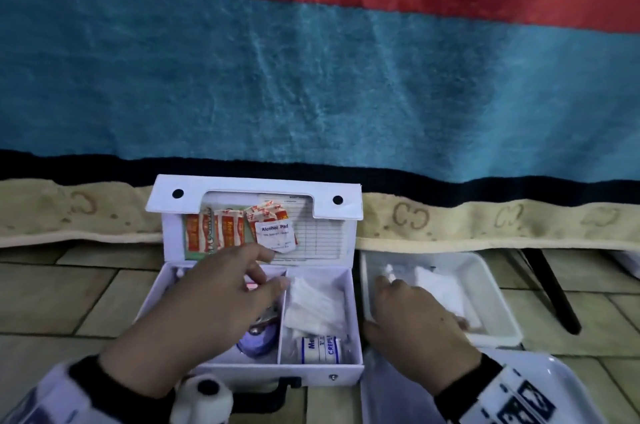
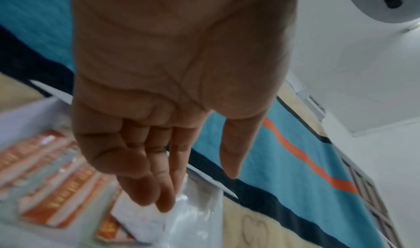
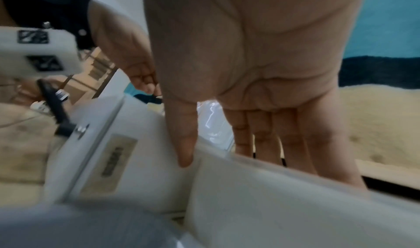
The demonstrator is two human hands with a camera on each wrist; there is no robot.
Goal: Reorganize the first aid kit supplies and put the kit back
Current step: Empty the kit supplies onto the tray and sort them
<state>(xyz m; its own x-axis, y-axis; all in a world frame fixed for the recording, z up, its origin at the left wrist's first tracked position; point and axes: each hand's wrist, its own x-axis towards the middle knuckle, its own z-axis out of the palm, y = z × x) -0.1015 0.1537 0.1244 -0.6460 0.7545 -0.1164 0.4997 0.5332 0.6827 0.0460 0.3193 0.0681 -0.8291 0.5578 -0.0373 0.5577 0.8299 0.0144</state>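
Note:
The white first aid kit (image 1: 351, 373) lies open on the tiled floor, its lid (image 1: 256, 186) standing upright. The lid's clear pocket holds orange plaster strips (image 1: 214, 229) and an alcohol pad (image 1: 275, 233). My left hand (image 1: 273, 268) hovers over the left compartment, fingers straight, fingertips (image 2: 163, 207) at the alcohol pad (image 2: 141, 221). White gauze (image 1: 317, 306) and a crepe bandage roll (image 1: 320, 349) fill the right compartment. My right hand (image 1: 384, 295) reaches into the white tray (image 1: 498, 288) beside the kit, fingers extended over gauze (image 1: 440, 288), thumb (image 3: 185, 155) at the rim.
A purple tape roll (image 1: 256, 342) and a metal tool (image 1: 265, 318) lie under my left hand. A second white tray (image 1: 540, 378) sits at front right. A black rod (image 1: 554, 292) slants behind the tray. A blue and red blanket (image 1: 311, 77) hangs behind the kit.

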